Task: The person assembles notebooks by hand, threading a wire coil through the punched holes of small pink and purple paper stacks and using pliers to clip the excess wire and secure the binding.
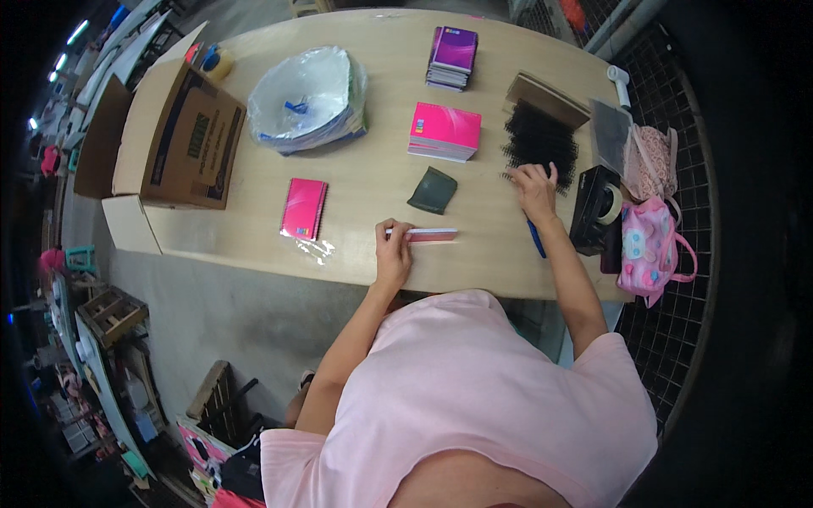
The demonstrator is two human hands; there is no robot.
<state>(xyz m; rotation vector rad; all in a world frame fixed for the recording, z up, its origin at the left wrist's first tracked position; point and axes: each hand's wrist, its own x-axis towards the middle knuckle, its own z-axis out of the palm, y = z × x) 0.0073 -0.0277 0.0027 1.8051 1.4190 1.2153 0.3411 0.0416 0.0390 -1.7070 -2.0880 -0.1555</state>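
A person in a pale pink shirt (483,398) works at a wooden bench (500,267), the two hands set apart. The left hand (395,245) is closed on one end of a thin booklet (434,235), holding it near the front edge of the bench with its white page edges and a reddish cover showing. The right hand (535,186) reaches to the near edge of a heap of black binding coils (540,142), fingers bent; whether it pinches a coil cannot be told. A blue tool (535,238) lies partly beneath the right forearm, and a black tape dispenser (590,207) stands just to its right.

Between the hands and farther back rests a dark green pad (434,190). Behind it sit a stack of pink notebooks (445,129) and, beyond, a stack of purple ones (452,57). A single pink spiral notebook (302,208) lies to the left of the left hand, with a plastic-lined tub (279,127) behind it and an open cardboard carton (161,140) at the bench's left end.
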